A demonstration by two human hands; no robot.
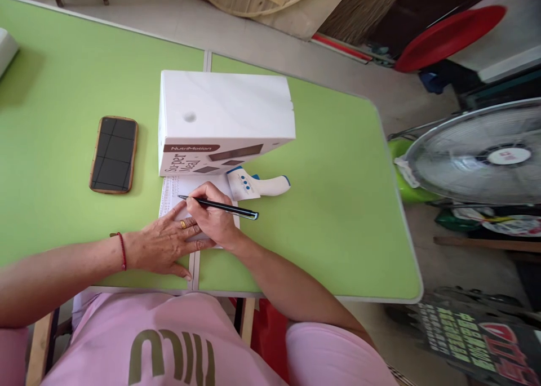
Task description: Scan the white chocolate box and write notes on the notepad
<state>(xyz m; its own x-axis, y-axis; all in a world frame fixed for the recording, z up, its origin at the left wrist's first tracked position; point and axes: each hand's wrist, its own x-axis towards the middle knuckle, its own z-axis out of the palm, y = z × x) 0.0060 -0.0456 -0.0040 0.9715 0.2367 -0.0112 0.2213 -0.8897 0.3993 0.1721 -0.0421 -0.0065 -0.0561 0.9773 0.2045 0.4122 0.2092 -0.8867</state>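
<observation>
My right hand (213, 217) grips a black pen (228, 207), its tip on or just over a white sheet of paper (186, 187). Rows of small writing or print run along the paper's left side. Flat across the lower part of the paper lies my left hand (171, 239), fingers spread, with a ring on one finger and a red cord at the wrist. Just beyond the paper stands a white box (226, 107) with a brown "NutriMotion" label. A white and blue handheld thermometer (257, 186) lies to the right, against the paper's edge.
A phone in a brown case (113, 155) lies left of the box on the green folding table (329, 217). Part of a white object (6, 50) shows at the far left edge. A large fan (482, 155) stands on the right, beyond the table.
</observation>
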